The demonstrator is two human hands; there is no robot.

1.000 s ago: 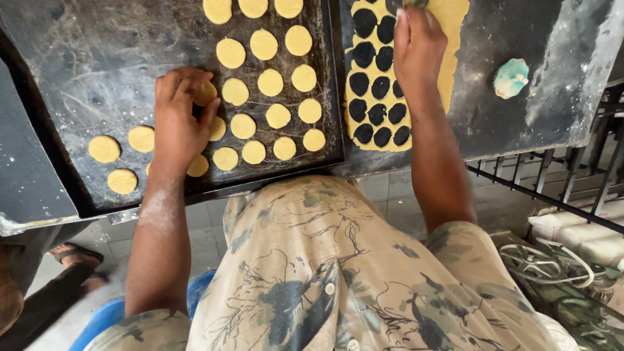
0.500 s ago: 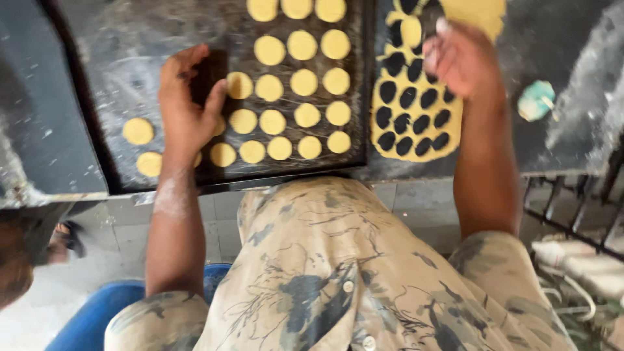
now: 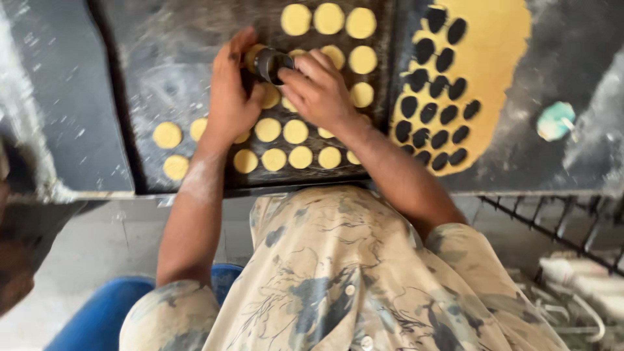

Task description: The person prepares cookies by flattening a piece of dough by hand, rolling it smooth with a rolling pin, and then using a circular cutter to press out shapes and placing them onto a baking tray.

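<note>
Pinching the round metal cutter (image 3: 271,64) between your right hand's (image 3: 320,89) fingertips, you tip its open mouth leftward toward your cupped left hand (image 3: 232,97), above the dough discs (image 3: 296,132) on the dark tray (image 3: 162,78).

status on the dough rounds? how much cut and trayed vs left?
Done: the dough sheet is punched full of round holes, and several rows of rounds lie on the dark tray.
In hand: the right hand holds the ring cutter over the tray, the left hand beside it.
Left: uncut dough along the sheet's upper right, and bare tray on the left.
</note>
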